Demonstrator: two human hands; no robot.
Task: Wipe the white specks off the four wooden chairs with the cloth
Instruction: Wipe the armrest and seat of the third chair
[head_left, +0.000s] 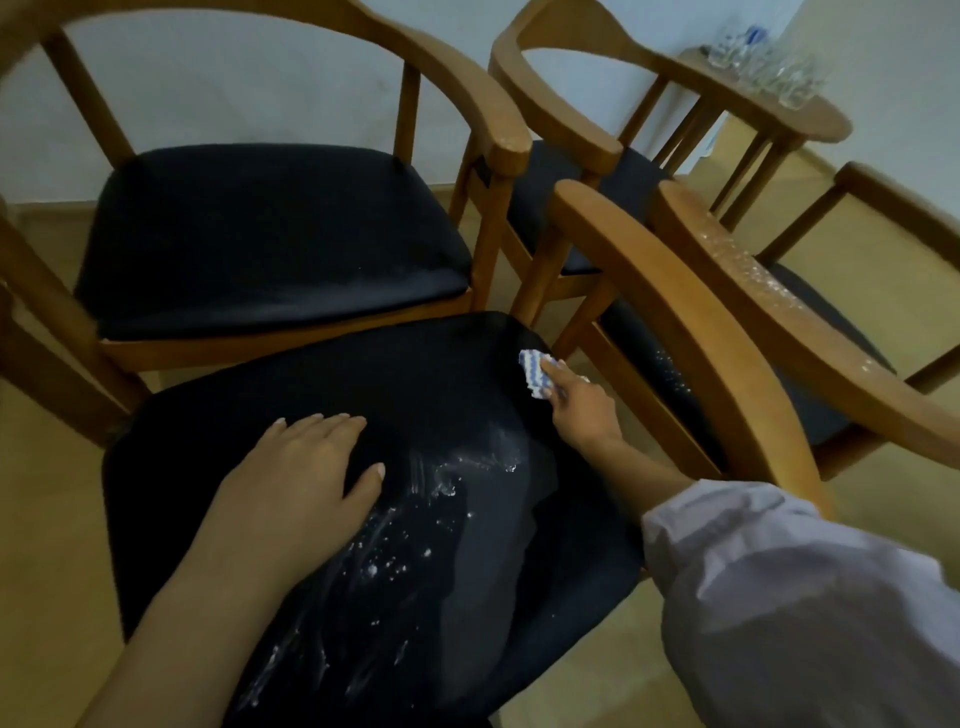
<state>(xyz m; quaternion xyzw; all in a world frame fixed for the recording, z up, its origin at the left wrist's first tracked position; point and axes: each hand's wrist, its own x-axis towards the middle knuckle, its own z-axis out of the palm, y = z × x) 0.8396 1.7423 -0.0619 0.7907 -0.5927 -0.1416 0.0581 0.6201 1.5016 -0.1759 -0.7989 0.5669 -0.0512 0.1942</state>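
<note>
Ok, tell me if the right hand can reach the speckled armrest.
Probably, by lifting over: the right hand, gripping the cloth, is low on the seat, and the nearer armrest rises between it and the speckled armrest.

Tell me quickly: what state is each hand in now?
Left hand: open, resting flat on the black seat.
Right hand: holds the cloth at that seat's far corner.

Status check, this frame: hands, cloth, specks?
Left hand flat on near chair seat. Right hand holds striped cloth at seat's far right corner. White specks mid-seat and on right chair's armrest.
</note>
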